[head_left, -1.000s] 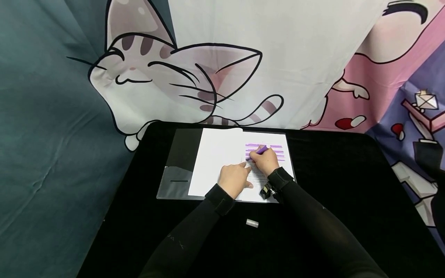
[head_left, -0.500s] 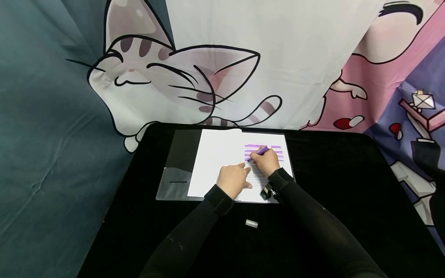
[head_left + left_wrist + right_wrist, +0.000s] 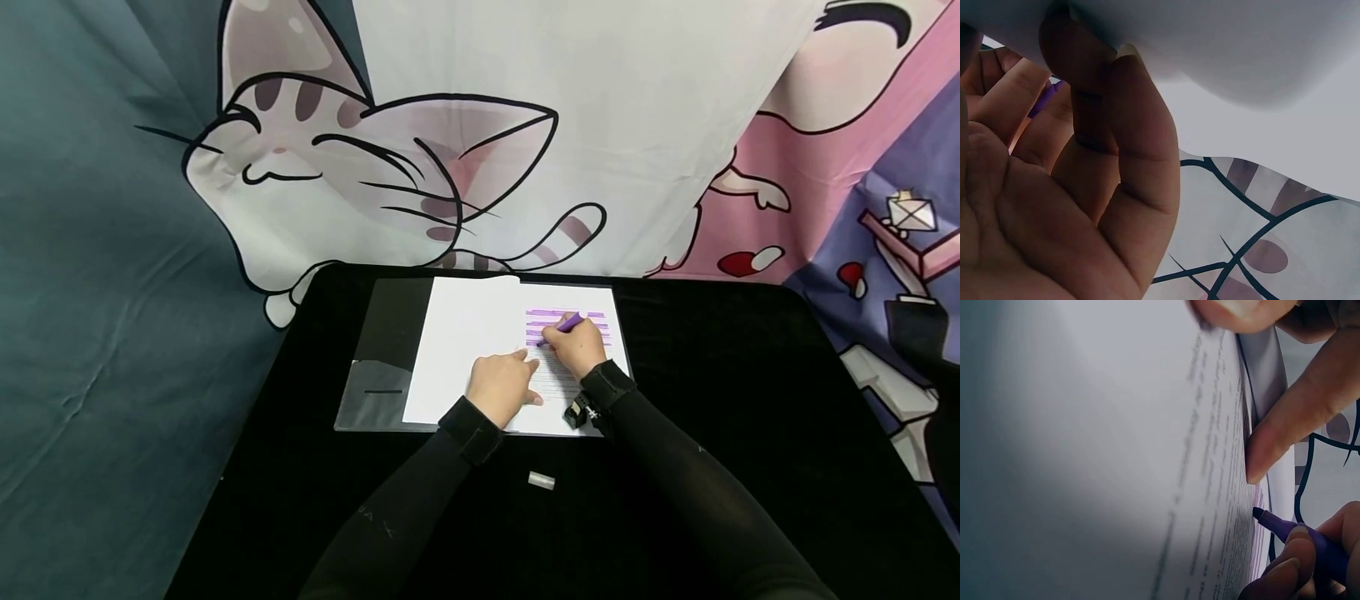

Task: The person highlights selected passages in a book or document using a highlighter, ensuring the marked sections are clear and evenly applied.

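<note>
A purple highlighter (image 3: 570, 323) is pinched in my right hand (image 3: 581, 348), its dark tip down at the printed page (image 3: 552, 296). Several purple lines (image 3: 600, 314) mark the upper text of that page. In the right wrist view the highlighter (image 3: 1330, 551) points at the lines of print, close to an extended fingertip of the left hand. My left hand (image 3: 498, 385) presses on the paper near the inner fold, index finger pointing up the page and thumb out to the right. From the left wrist view, its fingers (image 3: 1144, 137) bend down onto the sheet.
The paper lies in an opened clear folder (image 3: 375, 396), with a blank white page (image 3: 461, 329) on the left. A small whitish cylinder (image 3: 542, 481) lies on the black table (image 3: 712, 358) in front of the folder. A cartoon-print curtain (image 3: 637, 125) hangs behind.
The highlighter's tip has slid slightly rightward along the line of text, with my right hand moving along. The left hand stays in place on the paper.
</note>
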A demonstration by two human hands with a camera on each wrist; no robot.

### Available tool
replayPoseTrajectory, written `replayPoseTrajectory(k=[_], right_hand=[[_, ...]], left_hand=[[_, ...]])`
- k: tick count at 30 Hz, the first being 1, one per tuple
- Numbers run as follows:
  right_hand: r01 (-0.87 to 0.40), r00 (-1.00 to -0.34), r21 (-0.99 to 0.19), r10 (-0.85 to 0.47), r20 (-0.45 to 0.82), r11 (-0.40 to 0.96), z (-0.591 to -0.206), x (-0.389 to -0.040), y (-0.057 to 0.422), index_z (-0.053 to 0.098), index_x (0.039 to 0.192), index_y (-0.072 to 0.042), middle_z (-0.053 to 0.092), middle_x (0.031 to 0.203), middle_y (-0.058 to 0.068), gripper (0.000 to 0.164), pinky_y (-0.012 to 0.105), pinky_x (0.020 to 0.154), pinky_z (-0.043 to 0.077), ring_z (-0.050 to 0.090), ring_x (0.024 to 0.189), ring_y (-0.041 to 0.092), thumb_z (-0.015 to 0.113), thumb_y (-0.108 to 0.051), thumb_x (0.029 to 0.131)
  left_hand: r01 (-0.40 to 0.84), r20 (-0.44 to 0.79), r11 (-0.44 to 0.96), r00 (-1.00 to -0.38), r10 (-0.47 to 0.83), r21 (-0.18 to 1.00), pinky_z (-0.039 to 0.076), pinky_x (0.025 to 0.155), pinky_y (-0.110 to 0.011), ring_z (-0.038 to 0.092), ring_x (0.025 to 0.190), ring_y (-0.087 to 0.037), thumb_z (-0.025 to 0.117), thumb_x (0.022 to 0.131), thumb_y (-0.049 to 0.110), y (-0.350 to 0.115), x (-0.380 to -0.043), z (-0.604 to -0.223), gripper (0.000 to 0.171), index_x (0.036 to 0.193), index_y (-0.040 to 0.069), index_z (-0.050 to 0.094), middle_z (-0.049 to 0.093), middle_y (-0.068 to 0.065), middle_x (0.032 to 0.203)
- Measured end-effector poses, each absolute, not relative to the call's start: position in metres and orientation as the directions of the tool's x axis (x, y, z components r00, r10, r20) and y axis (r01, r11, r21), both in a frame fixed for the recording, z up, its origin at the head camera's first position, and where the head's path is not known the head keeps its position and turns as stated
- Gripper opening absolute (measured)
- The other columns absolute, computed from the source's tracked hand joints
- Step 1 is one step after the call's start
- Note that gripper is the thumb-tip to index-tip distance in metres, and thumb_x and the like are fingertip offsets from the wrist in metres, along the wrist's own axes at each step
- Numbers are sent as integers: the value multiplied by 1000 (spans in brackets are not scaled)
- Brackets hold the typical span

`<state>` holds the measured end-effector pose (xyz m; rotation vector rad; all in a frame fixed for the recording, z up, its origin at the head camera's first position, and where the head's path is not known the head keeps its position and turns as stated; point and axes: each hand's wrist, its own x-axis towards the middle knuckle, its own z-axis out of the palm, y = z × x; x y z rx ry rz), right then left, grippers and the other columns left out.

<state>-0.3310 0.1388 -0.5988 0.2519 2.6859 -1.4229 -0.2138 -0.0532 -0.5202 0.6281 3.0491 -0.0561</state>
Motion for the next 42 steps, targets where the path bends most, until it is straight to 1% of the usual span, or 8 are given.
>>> replayPoseTrajectory(k=[5,16,20,29,36,42], right_hand=[[177,-984,-812,96,-148,556,-598,-332,141,73,79,-19,78,71,-1,18,32,62,54,75,70,20,82,-31,90],[172,-985,-812,105,-137,558,-595,-330,143,69,74,-20,76,67,-3,24,30,62,55,73,69,19,82,-31,90],[170,-985,-820,108,-132,546,-593,-327,143,68,73,-18,75,67,-2,24,31,62,55,71,69,20,81,-29,90],[184,-983,-810,121,-139,557,-591,-325,144,68,76,-19,75,68,-3,22,29,60,53,71,69,19,80,-29,90],[155,-988,-796,111,-110,585,-591,-325,148,67,76,-19,72,69,-2,23,33,58,50,66,68,22,79,-31,91],[168,-986,-798,112,-126,579,-598,-330,153,65,73,-20,72,68,-2,26,34,60,49,66,68,23,80,-32,90]], left_hand=[[397,-32,918,-918,396,-30,71,84,-45,83,125,-25,83,90,68,-54,-215,-521,73,154,34,73,68,6,164],[394,-44,918,-919,392,-43,71,84,-44,83,123,-26,82,92,68,-53,-215,-520,72,155,35,71,67,6,164],[394,-41,918,-919,392,-46,71,84,-44,83,123,-27,82,91,69,-52,-215,-521,72,155,36,72,68,6,164],[396,-36,918,-918,395,-32,71,85,-45,83,123,-28,83,91,68,-53,-214,-517,72,155,35,72,69,5,163],[396,-35,918,-918,395,-38,71,87,-46,83,124,-28,82,90,68,-53,-213,-516,73,154,35,72,69,5,162],[401,-13,915,-916,401,-42,71,85,-46,84,123,-27,83,90,68,-54,-212,-519,72,154,35,73,71,5,161]])
